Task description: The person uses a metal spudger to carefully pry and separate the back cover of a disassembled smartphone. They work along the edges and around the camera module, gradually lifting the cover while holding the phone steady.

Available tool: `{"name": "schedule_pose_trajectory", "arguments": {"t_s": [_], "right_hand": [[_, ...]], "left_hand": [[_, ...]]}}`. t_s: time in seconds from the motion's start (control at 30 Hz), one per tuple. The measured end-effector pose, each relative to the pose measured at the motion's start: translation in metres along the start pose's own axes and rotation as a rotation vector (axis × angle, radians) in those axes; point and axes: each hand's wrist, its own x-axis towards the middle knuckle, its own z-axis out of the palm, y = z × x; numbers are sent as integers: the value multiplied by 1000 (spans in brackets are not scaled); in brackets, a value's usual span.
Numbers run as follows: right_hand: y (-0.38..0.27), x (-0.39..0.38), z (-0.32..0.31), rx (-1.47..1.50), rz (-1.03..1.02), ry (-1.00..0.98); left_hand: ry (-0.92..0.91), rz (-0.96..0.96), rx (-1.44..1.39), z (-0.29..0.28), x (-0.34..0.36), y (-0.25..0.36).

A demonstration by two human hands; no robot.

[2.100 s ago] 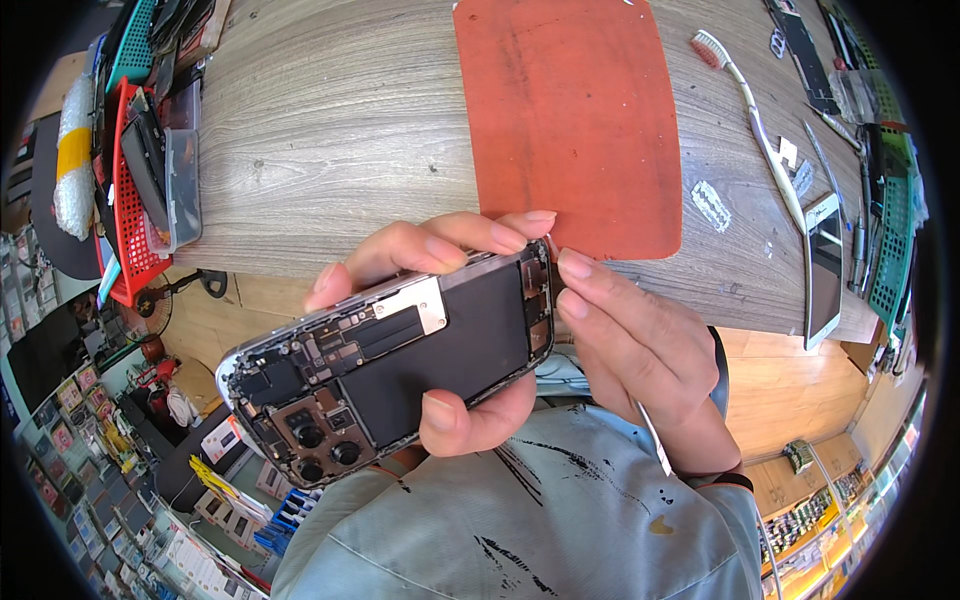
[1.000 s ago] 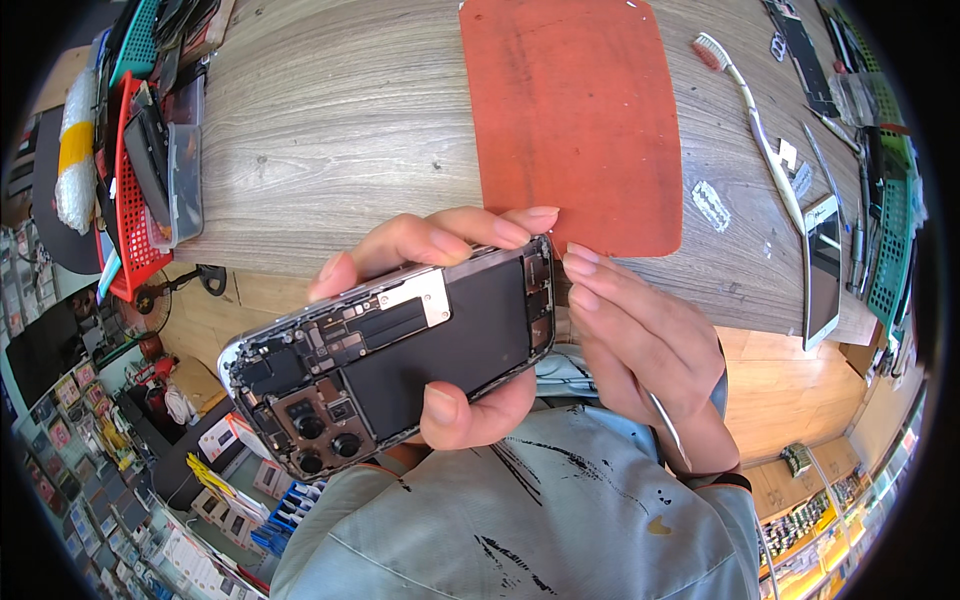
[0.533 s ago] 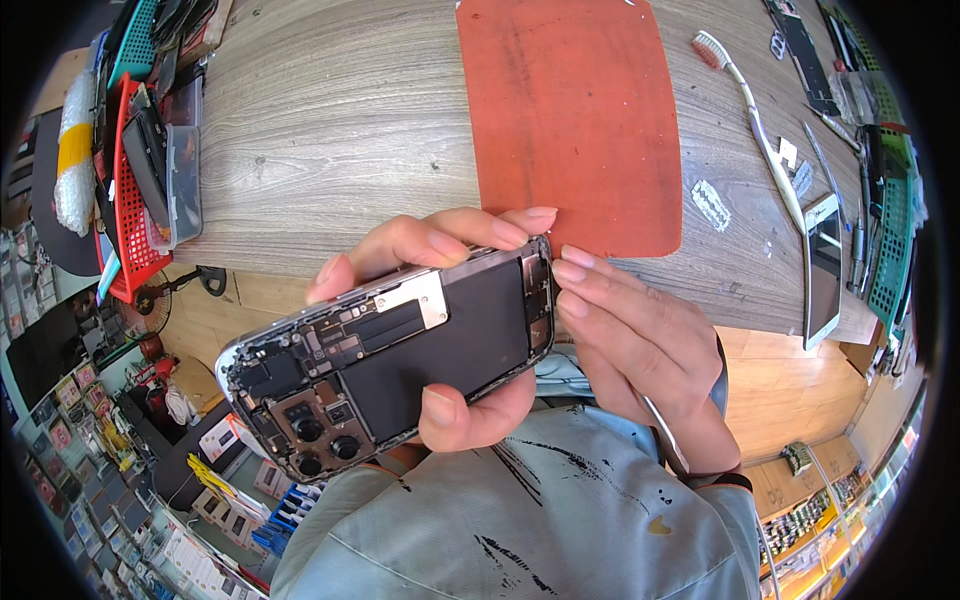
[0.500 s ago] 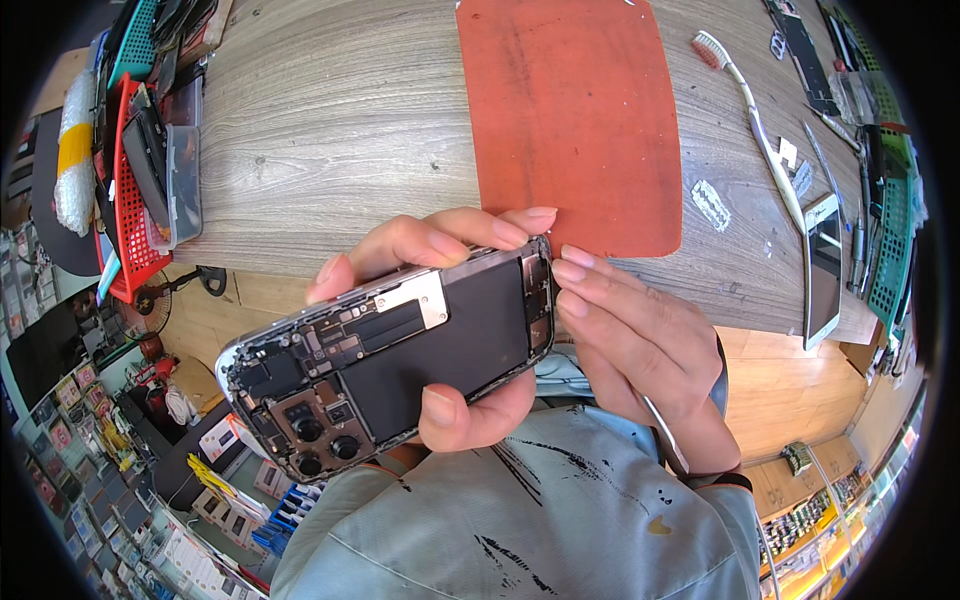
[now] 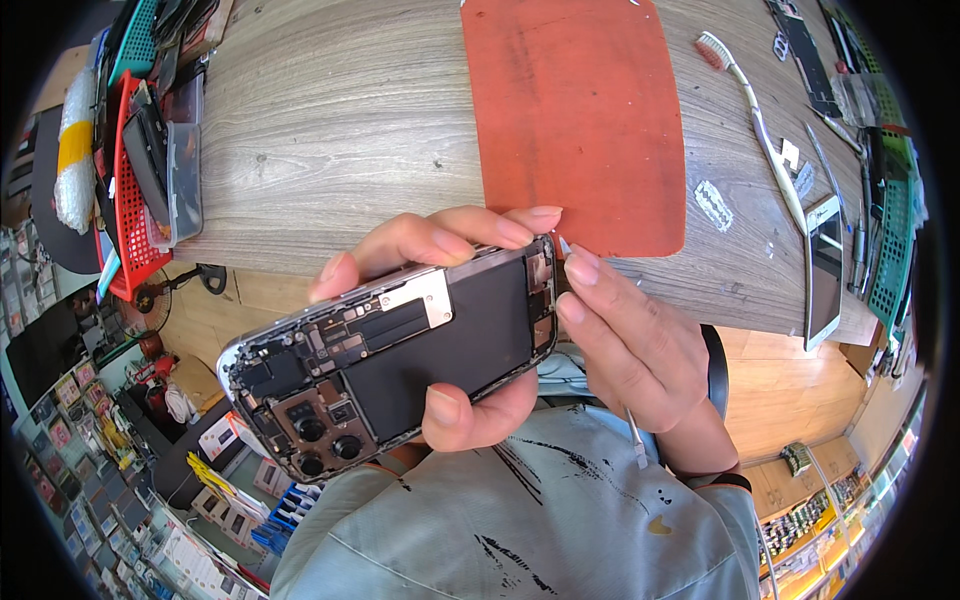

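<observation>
An opened smartphone [image 5: 440,330] lies tilted across my left hand [image 5: 480,415], its back off and its inside facing me. My left thumb presses the lower edge while the fingers curl over the upper edge. Three camera lenses show at the phone's lower left, a black battery in its middle. Beside the phone's right end is my right hand [image 5: 635,345], closed round a thin metal pry tool [image 5: 636,440]. One flat end of the tool sticks out below the palm. Its other tip shows between the fingertips, close to the phone's upper right corner; whether it touches is unclear.
Beyond the phone an orange-red mat [image 5: 580,120] lies on the wooden table [image 5: 330,140]. To the right are a toothbrush [image 5: 755,120], a razor blade [image 5: 713,205] and a white phone [image 5: 822,270]. Baskets of parts, one red [image 5: 130,200], stand at the left edge.
My right hand has turned a little, and the tool's lower end has swung left. The tool's upper tip now shows at the fingertips. The phone has barely shifted.
</observation>
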Motion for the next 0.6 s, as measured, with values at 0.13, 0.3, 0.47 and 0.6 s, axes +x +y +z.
{"name": "schedule_pose_trajectory", "arguments": {"t_s": [0.13, 0.3, 0.47, 0.6], "right_hand": [[4, 1, 1, 51, -23, 6], [0, 3, -3, 82, 50, -9], [2, 3, 4, 134, 92, 61], [2, 4, 5, 140, 101, 75]], "left_hand": [[-2, 11, -16, -1, 1, -1], [-16, 16, -10, -1, 2, 0], [39, 62, -41, 6, -2, -4], [68, 99, -87, 8, -3, -8]]}}
